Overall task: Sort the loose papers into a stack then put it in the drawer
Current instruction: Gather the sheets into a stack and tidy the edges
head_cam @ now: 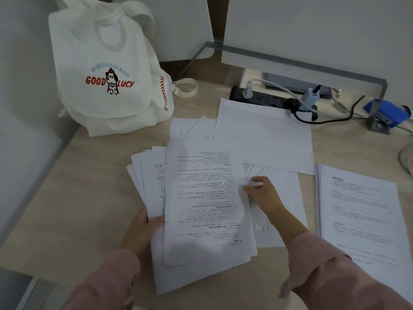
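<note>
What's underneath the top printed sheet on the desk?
More printed sheets fan out past the left and lower edges of the top sheet, the left hand gripping them. How many lie beneath is covered.

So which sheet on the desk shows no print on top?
The sheet lying by the power strip; the held bundle and right-hand stack show text.

White papers (207, 198), black print; pink sleeves (335, 265); white bag (105, 70), red lettering; blue stapler (384, 113); pale wood desk (85, 186).
</note>
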Available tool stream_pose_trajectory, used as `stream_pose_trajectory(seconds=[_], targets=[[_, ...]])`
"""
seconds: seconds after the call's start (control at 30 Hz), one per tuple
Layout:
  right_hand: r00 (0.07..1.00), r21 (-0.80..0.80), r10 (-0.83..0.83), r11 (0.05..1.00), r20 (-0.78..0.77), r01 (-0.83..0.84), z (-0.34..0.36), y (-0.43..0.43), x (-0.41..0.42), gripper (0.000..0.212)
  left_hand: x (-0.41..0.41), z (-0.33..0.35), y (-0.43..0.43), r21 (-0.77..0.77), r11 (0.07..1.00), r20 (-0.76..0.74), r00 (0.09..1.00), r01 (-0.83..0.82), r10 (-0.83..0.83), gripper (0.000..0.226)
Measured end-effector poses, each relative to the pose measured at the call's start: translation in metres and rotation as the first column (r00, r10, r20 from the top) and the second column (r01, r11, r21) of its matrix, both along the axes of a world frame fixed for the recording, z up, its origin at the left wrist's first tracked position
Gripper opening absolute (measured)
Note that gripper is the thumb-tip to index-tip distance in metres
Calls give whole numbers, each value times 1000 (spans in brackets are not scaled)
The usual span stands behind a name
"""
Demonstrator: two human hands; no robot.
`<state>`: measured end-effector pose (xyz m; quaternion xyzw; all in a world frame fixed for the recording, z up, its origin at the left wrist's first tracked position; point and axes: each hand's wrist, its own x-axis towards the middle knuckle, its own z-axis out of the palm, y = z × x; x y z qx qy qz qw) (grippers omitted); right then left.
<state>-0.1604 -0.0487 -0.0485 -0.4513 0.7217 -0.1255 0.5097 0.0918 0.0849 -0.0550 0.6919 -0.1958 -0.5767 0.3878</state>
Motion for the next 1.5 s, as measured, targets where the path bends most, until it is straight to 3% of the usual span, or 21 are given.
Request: stream_pose_trajectory(seconds=[0.1,0.2,0.33,0.43,0.6,0.7,0.77,0.93,1.0,1.1,1.17,1.23,1.33,1.5], targets=[[999,21,39,999,23,-39,3,-5,6,8,1,0,1,-4,999,2,999,-32,32,34],[999,-26,16,1000,36,-15,11,-9,6,17,3,-1,2,25,995,-17,995,-95,96,31],[966,-81,-204,973,161,218,33,-10,-7,14,3,-4,3,84,984,-62,984,-159,165,23],[887,3,-351,930,300,368,47,0,-16,19,-3,-1,1,85,973,-95,971,-213,221,19],[788,235,-445,895,425,379,39,49,-8,16,-8,0,3,157,954,-203,937,-254,283,15],[733,403,-517,844,442,353,26,79,14,20,-9,-1,3,142,967,-249,938,-213,243,76],[737,470,-520,827,432,309,20,94,27,22,-13,2,1,102,976,-225,951,-194,213,89],[785,476,-400,866,474,153,16,106,28,34,-16,-1,-1,91,974,-63,975,-206,212,36],[764,459,-442,862,471,216,18,101,15,33,-14,-3,1,95,974,-55,976,-206,212,34],[654,378,-586,810,479,448,17,89,-17,22,-14,-5,1,107,973,-32,977,-205,210,32],[663,290,-591,805,460,517,18,85,-36,18,-15,-5,1,105,971,-16,976,-213,216,29],[763,265,-523,852,379,452,18,85,-45,12,-18,-6,0,95,965,16,970,-245,244,31],[905,373,-276,916,323,147,21,95,-35,9,-22,-5,-2,73,956,29,959,-284,283,42],[911,481,75,830,405,-282,32,114,-4,22,-29,-9,-5,96,971,21,976,-220,219,37]])
